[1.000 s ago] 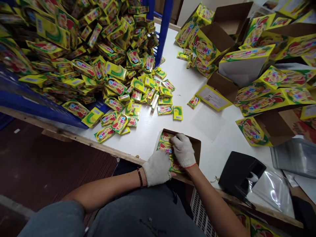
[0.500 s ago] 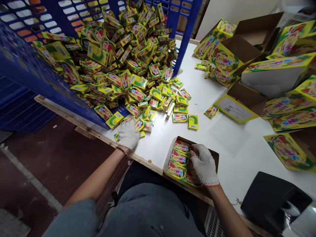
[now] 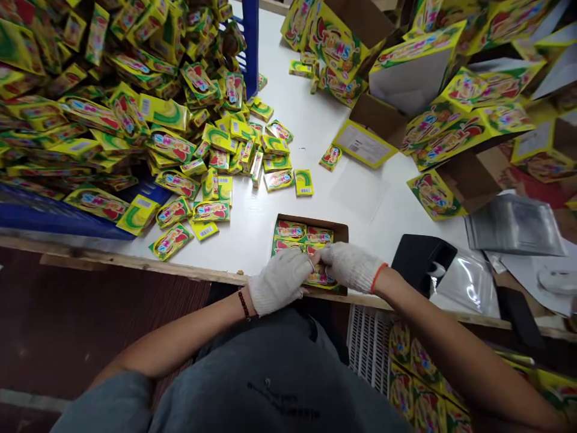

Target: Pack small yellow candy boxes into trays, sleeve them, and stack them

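An open shallow carton (image 3: 341,233) sits at the table's front edge, with small yellow-green "TWINS" packs (image 3: 291,230) laid face up in two columns. Over its left near part is my left hand (image 3: 282,281), in a white knit glove, fingers closed and bent down among the packs. My right hand (image 3: 354,264), gloved likewise with an orange cuff edge, reaches in from the right, its fingers curled and nearly meeting the left fingertips. What either hand grips is hidden by the gloves. Loose packs (image 3: 211,210) lie left of the carton.
A large heap of packs (image 3: 171,144) spills from a blue plastic crate (image 3: 251,48) at left. Open printed cartons (image 3: 367,144) crowd the back right. A clear plastic sheet (image 3: 360,189), a black holder (image 3: 421,258) and stacked clear sleeves (image 3: 514,222) lie to the right.
My left hand has left the loose packs by the crate and come right to the carton. My right hand stays at the carton. The view has shifted right.
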The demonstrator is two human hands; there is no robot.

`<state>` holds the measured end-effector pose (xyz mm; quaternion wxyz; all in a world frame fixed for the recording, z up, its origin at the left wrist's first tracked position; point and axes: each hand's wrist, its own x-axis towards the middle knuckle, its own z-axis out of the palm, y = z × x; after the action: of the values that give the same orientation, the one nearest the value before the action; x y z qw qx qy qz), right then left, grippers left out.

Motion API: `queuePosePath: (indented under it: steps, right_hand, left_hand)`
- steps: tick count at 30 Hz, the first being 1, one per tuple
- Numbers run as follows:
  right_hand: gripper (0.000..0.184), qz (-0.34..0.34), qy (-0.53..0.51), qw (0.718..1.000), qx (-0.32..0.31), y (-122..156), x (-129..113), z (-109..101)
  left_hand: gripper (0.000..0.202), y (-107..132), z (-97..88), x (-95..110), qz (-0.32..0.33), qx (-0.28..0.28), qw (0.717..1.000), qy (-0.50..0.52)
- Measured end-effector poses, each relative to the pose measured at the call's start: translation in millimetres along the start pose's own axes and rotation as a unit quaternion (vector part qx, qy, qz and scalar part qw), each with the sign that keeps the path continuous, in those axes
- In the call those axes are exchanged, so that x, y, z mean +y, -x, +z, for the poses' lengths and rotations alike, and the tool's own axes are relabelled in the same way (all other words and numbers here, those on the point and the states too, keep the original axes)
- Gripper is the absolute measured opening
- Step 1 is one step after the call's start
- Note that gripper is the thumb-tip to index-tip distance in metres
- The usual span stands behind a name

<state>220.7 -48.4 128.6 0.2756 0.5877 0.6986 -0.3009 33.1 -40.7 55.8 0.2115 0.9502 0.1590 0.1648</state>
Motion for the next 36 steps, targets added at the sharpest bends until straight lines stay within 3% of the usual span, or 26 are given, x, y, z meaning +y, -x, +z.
queuePosePath:
  steps: [3,6,8,10,12,14,17,20,23,26,29,31,33,36]
  right_hand:
    - [0.033,0.036,0.017,0.999,-0.031,-4,6,14]
    - [0.034,0.071,0.023,0.995,-0.07,-11,-2,17]
    - [0.035,0.074,0.017,0.994,-0.084,-14,-10,17]
    - [0.034,0.069,0.012,0.994,-0.08,-14,-16,19]
    - [0.033,0.064,0.001,0.996,-0.064,-14,-19,25]
    - [0.034,0.067,-0.022,0.996,-0.051,-16,-21,35]
    - [0.036,0.068,-0.055,0.995,-0.038,-23,-19,51]
    - [0.04,0.061,-0.074,0.995,-0.03,-27,-11,56]
    - [0.041,0.046,-0.171,0.983,0.045,-23,0,41]
    - [0.033,0.002,-0.337,0.921,0.194,-15,2,17]
    - [0.036,-0.096,-0.489,0.837,0.225,-7,-3,5]
    - [0.034,-0.116,-0.542,0.798,0.236,0,-3,6]
    - [0.031,-0.102,-0.53,0.804,0.25,5,7,8]
    - [0.027,-0.075,-0.395,0.895,0.196,3,27,1]
  left_hand:
    - [0.044,9,-8.0,-12,-0.04,0.025,0.999,-0.012]
    - [0.033,20,-33.1,-47,-0.176,0.071,0.977,-0.098]
    - [0.035,30,-55.8,-75,-0.281,0.06,0.945,-0.16]
    - [0.033,40,-78.5,-102,-0.361,0.005,0.909,-0.206]
    - [0.03,50,-96.1,-124,-0.388,-0.063,0.891,-0.229]
    - [0.029,57,-106.6,-142,-0.375,-0.109,0.891,-0.232]
    - [0.029,58,-113.7,-155,-0.366,-0.12,0.893,-0.233]
    - [0.031,52,-117.6,-146,-0.374,-0.098,0.891,-0.239]
    - [0.04,39,-112.5,-115,-0.313,-0.042,0.924,-0.214]
    - [0.044,16,-87.8,-69,-0.218,0.067,0.963,-0.142]
    - [0.049,-10,-49.7,-24,-0.196,0.171,0.965,-0.044]
    - [0.052,-23,-28.1,-5,-0.196,0.19,0.962,0.025]
    - [0.053,-27,-17.8,-1,-0.181,0.169,0.967,0.061]
    - [0.046,-13,-29.9,-21,-0.202,0.125,0.971,0.012]
